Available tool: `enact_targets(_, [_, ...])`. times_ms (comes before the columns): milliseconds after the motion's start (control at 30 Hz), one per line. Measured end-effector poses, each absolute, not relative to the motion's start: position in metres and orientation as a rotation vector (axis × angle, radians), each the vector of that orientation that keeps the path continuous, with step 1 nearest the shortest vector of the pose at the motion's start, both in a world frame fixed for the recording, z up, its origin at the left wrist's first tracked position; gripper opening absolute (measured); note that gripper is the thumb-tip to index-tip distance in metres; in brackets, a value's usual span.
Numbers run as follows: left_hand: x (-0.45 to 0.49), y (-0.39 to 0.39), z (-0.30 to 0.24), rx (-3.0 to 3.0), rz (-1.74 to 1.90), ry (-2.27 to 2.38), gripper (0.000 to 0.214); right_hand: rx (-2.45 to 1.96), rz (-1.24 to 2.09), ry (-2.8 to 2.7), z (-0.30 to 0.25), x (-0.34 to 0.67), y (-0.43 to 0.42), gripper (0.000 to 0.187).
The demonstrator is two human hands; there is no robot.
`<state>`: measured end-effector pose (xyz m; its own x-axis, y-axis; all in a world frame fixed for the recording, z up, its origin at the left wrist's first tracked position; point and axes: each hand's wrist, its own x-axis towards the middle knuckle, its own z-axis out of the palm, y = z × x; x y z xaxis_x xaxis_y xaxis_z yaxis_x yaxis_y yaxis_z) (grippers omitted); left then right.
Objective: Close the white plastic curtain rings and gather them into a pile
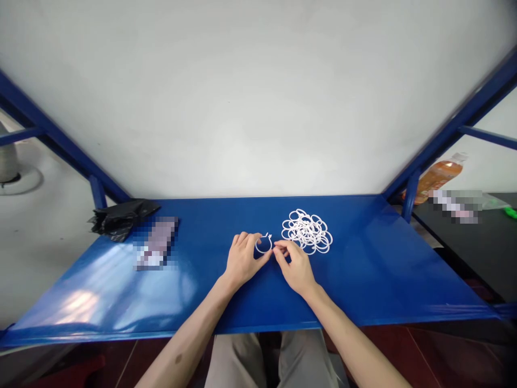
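A single white plastic ring (264, 245) with an open gap at its top sits between my two hands over the blue table (363, 269). My left hand (242, 258) pinches its left side with thumb and fingers. My right hand (294, 264) pinches its right side. Just right of my right hand lies a pile of several white rings (307, 231) on the table.
A crumpled black plastic bag (121, 218) lies at the table's back left, with a blurred flat object (156, 243) beside it. Blue frame posts (410, 196) rise at both back corners. An orange bottle (438, 175) lies on a dark surface to the right.
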<state>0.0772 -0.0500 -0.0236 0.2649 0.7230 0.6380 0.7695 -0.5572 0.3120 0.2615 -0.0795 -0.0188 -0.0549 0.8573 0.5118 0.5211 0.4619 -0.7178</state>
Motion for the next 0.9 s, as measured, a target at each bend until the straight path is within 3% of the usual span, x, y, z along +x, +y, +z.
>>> enact_targets(400, [0.083, -0.054, -0.024, -2.516, -1.288, -1.41, 0.035, -1.205, 0.811, -1.454, -0.016, 0.255, -0.076, 0.014])
enact_targets(700, [0.093, -0.061, -0.019, -2.791, -1.968, -2.134, 0.024, -1.186, 0.532, -1.587, -0.021, 0.255, -0.077, 0.013])
enact_targets(900, [0.09, -0.06, -0.022, -2.914, -2.08, -2.072, 0.025, -1.041, 0.456, -1.693, -0.026, 0.257, -0.076, 0.013])
